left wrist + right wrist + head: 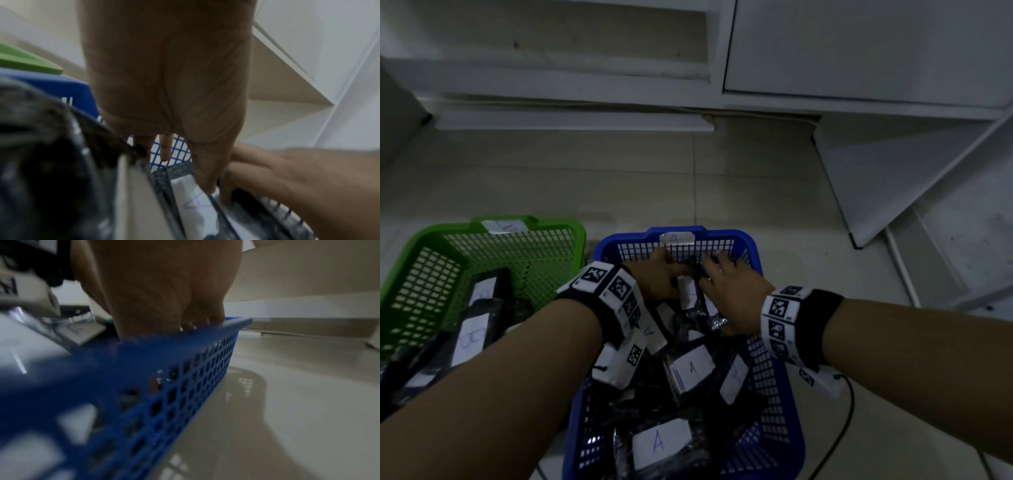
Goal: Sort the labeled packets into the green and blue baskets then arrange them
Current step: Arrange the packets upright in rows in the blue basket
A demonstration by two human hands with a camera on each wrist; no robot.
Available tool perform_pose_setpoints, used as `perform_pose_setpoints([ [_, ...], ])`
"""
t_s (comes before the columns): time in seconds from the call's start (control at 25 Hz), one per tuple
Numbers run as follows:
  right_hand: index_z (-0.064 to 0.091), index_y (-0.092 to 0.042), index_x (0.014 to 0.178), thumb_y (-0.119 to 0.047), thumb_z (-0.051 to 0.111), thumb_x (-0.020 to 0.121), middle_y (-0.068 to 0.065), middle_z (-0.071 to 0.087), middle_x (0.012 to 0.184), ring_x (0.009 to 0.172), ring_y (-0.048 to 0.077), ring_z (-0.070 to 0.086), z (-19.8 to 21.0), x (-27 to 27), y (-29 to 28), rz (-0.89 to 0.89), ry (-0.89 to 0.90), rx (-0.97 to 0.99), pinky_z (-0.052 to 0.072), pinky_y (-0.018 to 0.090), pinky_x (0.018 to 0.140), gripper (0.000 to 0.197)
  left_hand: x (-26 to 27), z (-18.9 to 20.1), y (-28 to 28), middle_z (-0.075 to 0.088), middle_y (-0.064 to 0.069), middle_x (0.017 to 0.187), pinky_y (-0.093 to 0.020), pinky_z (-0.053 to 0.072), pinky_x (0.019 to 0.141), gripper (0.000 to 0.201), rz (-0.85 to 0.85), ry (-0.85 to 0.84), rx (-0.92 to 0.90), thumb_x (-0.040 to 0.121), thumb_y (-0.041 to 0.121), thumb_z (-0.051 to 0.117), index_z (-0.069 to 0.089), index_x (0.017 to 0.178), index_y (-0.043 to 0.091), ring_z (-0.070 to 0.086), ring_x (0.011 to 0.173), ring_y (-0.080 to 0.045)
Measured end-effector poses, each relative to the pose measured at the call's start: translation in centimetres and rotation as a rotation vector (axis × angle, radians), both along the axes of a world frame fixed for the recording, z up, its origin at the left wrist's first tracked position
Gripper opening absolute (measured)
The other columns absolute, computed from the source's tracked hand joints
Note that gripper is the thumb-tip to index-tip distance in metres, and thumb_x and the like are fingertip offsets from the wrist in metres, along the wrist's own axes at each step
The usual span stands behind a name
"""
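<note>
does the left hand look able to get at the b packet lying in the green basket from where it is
Probably yes. The left hand is busy among packets in the blue plastic basket, but the black B-labelled packet lies uncovered in the open green plastic basket beside its forearm.

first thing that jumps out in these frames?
Both hands, left hand and right hand, are deep in the far end of the blue basket, working on an upright black packet between them. That basket is piled with black packets labelled A; the green basket on the left holds ones labelled B.
</note>
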State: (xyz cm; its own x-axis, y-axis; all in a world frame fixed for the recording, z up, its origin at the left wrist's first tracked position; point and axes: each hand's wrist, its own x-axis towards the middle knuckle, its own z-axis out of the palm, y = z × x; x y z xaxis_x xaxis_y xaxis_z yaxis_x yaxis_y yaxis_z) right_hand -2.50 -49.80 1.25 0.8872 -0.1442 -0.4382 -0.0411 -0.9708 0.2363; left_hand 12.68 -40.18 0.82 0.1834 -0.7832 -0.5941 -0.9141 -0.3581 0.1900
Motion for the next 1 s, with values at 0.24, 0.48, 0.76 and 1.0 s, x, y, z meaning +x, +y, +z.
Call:
perform_pose_setpoints([
  [0.24, 0.022, -0.005, 0.144, -0.046, 0.06, 0.081, 0.02, 0.02, 0.149, 0.138, 0.051, 0.017, -2.1, -0.3, 0.9, -0.122, -0.036, 0.042, 0.029, 0.057, 0.108, 0.084, -0.4, 0.3, -0.5, 0.021, -0.01, 0.153, -0.046, 0.025, 0.114, 0.05, 0.05, 0.044, 0.045, 0.096, 0.029, 0.045, 0.031, 0.144, 0.031, 0.027, 0.138, -0.032],
  [0.48, 0.029, -0.012, 0.143, -0.039, 0.061, 0.083, 0.018, 0.007, 0.155, 0.142, 0.046, 0.011, -2.3, -1.3, 0.2, -0.173, -0.069, 0.207, 0.032, 0.055, 0.11, 0.072, 0.7, -0.8, -0.9, 0.023, -0.014, 0.15, -0.047, 0.029, 0.114, 0.051, 0.065, -0.038, 0.153, 0.093, 0.032, 0.045, 0.033, 0.142, 0.037, 0.031, 0.135, -0.035],
  [0.76, 0.029, -0.021, 0.146, -0.022, 0.059, 0.087, 0.016, 0.024, 0.148, 0.136, 0.034, 0.024, -1.0, -1.5, -1.4, -0.127, -0.126, 0.221, 0.039, 0.042, 0.104, 0.066, 0.5, -0.9, -0.4, 0.037, -0.007, 0.146, -0.037, 0.027, 0.113, 0.044, 0.03, 0.083, 0.038, 0.094, 0.029, 0.051, 0.05, 0.136, 0.017, 0.03, 0.136, -0.026],
  [1.0, 0.04, -0.019, 0.136, -0.047, 0.076, 0.068, 0.011, 0.029, 0.14, 0.127, 0.031, 0.032, -0.5, -0.8, -1.3, -0.191, -0.104, 0.176, 0.037, 0.041, 0.101, 0.082, 0.4, -0.2, -0.5, 0.052, -0.007, 0.134, -0.034, 0.04, 0.102, 0.043, 0.138, 0.113, -0.014, 0.092, 0.034, 0.052, 0.054, 0.13, 0.014, 0.046, 0.124, -0.026],
])
